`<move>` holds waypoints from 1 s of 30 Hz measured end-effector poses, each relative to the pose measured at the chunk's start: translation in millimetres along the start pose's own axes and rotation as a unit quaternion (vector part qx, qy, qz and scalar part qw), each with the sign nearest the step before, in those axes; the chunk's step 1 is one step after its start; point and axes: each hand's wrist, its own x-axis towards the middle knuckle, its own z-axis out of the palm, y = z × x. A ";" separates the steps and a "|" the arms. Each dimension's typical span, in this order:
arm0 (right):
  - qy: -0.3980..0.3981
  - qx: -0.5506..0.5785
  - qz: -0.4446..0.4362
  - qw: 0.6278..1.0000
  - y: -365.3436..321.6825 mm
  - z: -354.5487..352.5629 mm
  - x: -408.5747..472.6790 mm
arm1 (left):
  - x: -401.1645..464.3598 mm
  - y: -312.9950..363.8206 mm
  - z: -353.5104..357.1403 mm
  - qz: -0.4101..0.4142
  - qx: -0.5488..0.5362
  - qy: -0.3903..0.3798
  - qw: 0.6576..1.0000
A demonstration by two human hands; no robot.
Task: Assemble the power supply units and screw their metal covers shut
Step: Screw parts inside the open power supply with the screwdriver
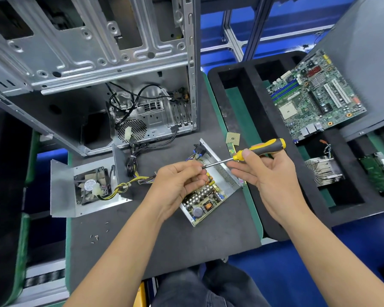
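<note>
Open power supply (pixel 211 191) on bench (pixel 164 240), board exposed; cover with fan (pixel 84 185) to its left. My right hand (pixel 264 171) grips screwdriver (pixel 253 151); left hand (pixel 177 182) pinches at its tip. I'd seat screw squarely, steady shaft. Screw itself hidden by fingertips; spare screws (pixel 95 238) tiny.

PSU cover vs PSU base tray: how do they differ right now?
The cover lies left, carries the fan, and is untouched. The base tray sits centre, holds the circuit board, beneath the left hand and right hand's screwdriver. Both are bare grey metal.
</note>
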 end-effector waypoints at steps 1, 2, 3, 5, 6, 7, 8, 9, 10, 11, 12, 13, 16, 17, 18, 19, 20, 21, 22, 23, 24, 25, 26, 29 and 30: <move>0.001 -0.002 -0.001 1.000 -0.2 -2.3 -1.4 | -1.5 -1.1 1.8 -0.002 0.002 -0.002 1.000; 0.002 -0.005 -0.003 1.000 -0.7 -4.4 -3.3 | -3.0 -2.3 3.9 -0.005 0.004 -0.003 1.000; 0.003 -0.009 -0.004 1.000 -1.0 -6.1 -5.1 | -4.2 -3.9 5.9 -0.008 0.006 -0.002 1.000; 0.006 -0.014 -0.010 1.000 -1.2 -9.6 -8.1 | -5.5 -7.6 8.6 -0.012 0.003 0.006 1.000; 0.007 -0.016 -0.012 1.000 -1.2 -11.7 -9.3 | -6.8 -9.4 9.5 -0.012 0.001 0.011 1.000; 0.011 -0.015 -0.015 1.000 -1.0 -14.4 -10.1 | -7.8 -11.4 9.9 -0.008 0.005 0.015 1.000; 0.015 -0.014 -0.017 1.000 -1.1 -17.7 -10.8 | -9.1 -13.3 10.0 -0.002 0.017 0.020 1.000; 0.018 -0.013 -0.020 1.000 -1.1 -21.4 -11.4 | -10.7 -15.2 9.8 0.007 0.032 0.025 0.999; 0.019 -0.015 -0.023 0.999 -1.4 -25.7 -12.3 | -12.7 -17.2 9.5 0.018 0.043 0.032 0.998; 0.020 -0.018 -0.027 0.999 -1.5 -30.4 -13.1 | -14.0 -19.3 9.0 0.028 0.052 0.043 0.997; 0.021 -0.019 -0.032 0.999 -1.6 -35.3 -13.8 | -15.4 -21.0 7.8 0.036 0.065 0.056 0.996; 0.023 -0.019 -0.035 0.999 -1.3 -40.3 -14.5 | -16.5 -22.7 6.7 0.047 0.093 0.068 0.992; 0.035 -0.015 -0.032 0.999 0.7 -57.0 -14.4 | -15.9 -25.8 4.7 0.149 0.304 0.062 0.939; 0.040 -0.012 -0.029 0.999 1.5 -62.3 -14.3 | -13.5 -25.3 4.2 0.208 0.392 0.050 0.895; 0.045 -0.006 -0.026 0.999 2.2 -67.1 -14.1 | -10.5 -23.1 4.2 0.264 0.475 0.031 0.839; 0.049 0.000 -0.024 0.999 3.1 -71.3 -14.1 | -6.1 -21.0 4.4 0.301 0.550 -0.004 0.779; 0.051 0.007 -0.021 0.998 3.7 -75.0 -14.5 | -1.3 -19.2 5.6 0.312 0.620 -0.050 0.718; 0.053 0.012 -0.020 0.998 4.3 -77.8 -15.1 | 4.7 -18.5 6.4 0.299 0.683 -0.093 0.660; 0.054 0.015 -0.020 0.998 4.8 -79.5 -15.2 | 10.3 -17.7 7.5 0.277 0.736 -0.127 0.604; 0.057 0.018 -0.020 0.998 5.3 -81.2 -15.4 | 15.3 -18.1 10.6 0.268 0.776 -0.151 0.551; 0.060 0.020 -0.021 0.998 6.0 -82.1 -15.6 | 18.5 -19.3 14.0 0.272 0.803 -0.167 0.502; 0.064 0.022 -0.022 0.997 6.9 -82.5 -15.3 | 21.4 -20.6 17.0 0.283 0.821 -0.176 0.463; 0.068 0.024 -0.023 0.997 7.7 -83.4 -15.4 | 23.7 -22.3 20.0 0.296 0.830 -0.176 0.438; 0.072 0.034 -0.027 0.996 9.8 -84.5 -15.2 | 29.3 -26.3 23.0 0.328 0.834 -0.140 0.421; 0.073 0.036 -0.026 0.996 10.6 -84.8 -14.9 | 30.5 -27.4 23.1 0.336 0.835 -0.133 0.414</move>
